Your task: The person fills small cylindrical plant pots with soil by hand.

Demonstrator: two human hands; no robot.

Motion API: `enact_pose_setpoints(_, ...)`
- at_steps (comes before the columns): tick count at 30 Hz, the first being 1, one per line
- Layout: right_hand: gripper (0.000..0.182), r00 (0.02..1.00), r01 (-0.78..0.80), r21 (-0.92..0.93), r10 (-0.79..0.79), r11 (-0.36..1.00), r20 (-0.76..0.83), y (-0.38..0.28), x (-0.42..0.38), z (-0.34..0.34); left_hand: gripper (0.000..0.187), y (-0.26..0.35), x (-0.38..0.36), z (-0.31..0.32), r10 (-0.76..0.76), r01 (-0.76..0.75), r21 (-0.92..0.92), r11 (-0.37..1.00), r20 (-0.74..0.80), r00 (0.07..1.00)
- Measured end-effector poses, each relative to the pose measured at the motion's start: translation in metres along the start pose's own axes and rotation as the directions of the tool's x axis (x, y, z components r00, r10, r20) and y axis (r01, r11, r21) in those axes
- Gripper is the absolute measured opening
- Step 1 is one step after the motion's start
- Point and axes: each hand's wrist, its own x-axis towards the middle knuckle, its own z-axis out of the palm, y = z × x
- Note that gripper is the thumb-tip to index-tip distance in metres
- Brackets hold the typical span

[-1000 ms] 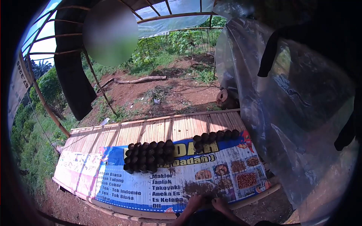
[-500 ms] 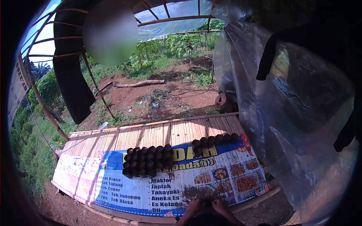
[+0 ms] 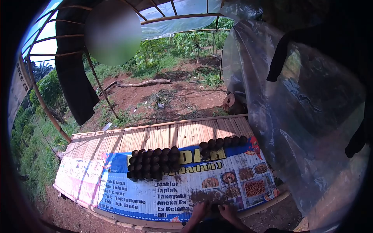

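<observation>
Open-sided shelter with bamboo frame and clear plastic sheeting; beyond it, reddish ground, a fallen branch and green plants. Dark cloth hanging at left. Slatted bamboo desk across the lower view, half covered by a printed banner, with a pale pink sheet at its left end.

Left hand: at the near edge of the desk, fingers curled inward, beside a small dark item. Right hand: opposite side of the same item, fingers likewise bent and drawn inward. Closure on the item not possible to tell; hands apart by only a narrow gap. Item low between both hands, just on the near side of a patch of loose dark soil.

Work in hand, by judgement: close two-handed handling of one small item beside the soil. Handling demands, by judgement: light, even finger pressure and a level hold.

Dark pots, packed in a tight block, left of centre on the banner. Shorter row of similar pots, farther right, near the far edge of the banner.

Lettering: "DA" in large yellow, partly covered; "Dadah )" beneath. Menu lines: "Seblak Biasa", "Seblak Tulang", "Seblak Ceker", "Tek - Tek Indomie", "Maklor", "Japlak", "Takoyaki", "Aneka Es", "Es Kelapa", "Dll". Digits on hanging sheet at far left, only partly legible.
</observation>
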Motion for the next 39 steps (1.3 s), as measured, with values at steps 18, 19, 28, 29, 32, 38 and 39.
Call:
enact_pose_setpoints(18,0.027,1.000,0.025,0.023,-0.025,0.999,0.018,0.021,-0.006,0.019,0.022,0.002,0.004,0.008,0.104,-0.120,0.148,0.982,0.115,0.988)
enact_pose_setpoints(19,0.026,0.999,0.045,-0.010,-0.045,0.999,0.017,0.024,-0.008,0.023,0.025,0.001,0.002,0.010,0.038,-0.068,0.159,0.985,0.181,0.983)
enact_pose_setpoints(28,0.027,0.999,0.045,0.056,-0.044,0.997,-0.017,0.019,-0.006,0.024,0.026,0.007,-0.008,0.002,0.034,-0.039,0.061,0.997,0.088,0.996)
enact_pose_setpoints(29,0.027,0.999,0.047,0.054,-0.046,0.997,-0.021,0.019,-0.001,0.024,0.026,0.005,-0.004,0.001,0.037,-0.042,0.060,0.997,0.085,0.996)
enact_pose_setpoints(32,0.027,0.999,0.029,0.111,-0.027,0.993,-0.025,0.018,-0.001,0.023,0.028,-0.005,-0.008,0.008,0.011,-0.014,0.027,1.000,0.113,0.994)
enact_pose_setpoints(38,0.026,0.997,0.048,0.037,-0.046,0.998,-0.060,0.005,0.002,0.007,0.027,0.001,-0.012,0.006,0.009,-0.010,0.008,1.000,0.083,0.997)
enact_pose_setpoints(39,0.026,0.998,0.059,0.051,-0.057,0.997,-0.027,0.008,0.004,0.011,0.027,-0.002,-0.011,0.008,-0.010,0.008,0.023,1.000,0.091,0.996)
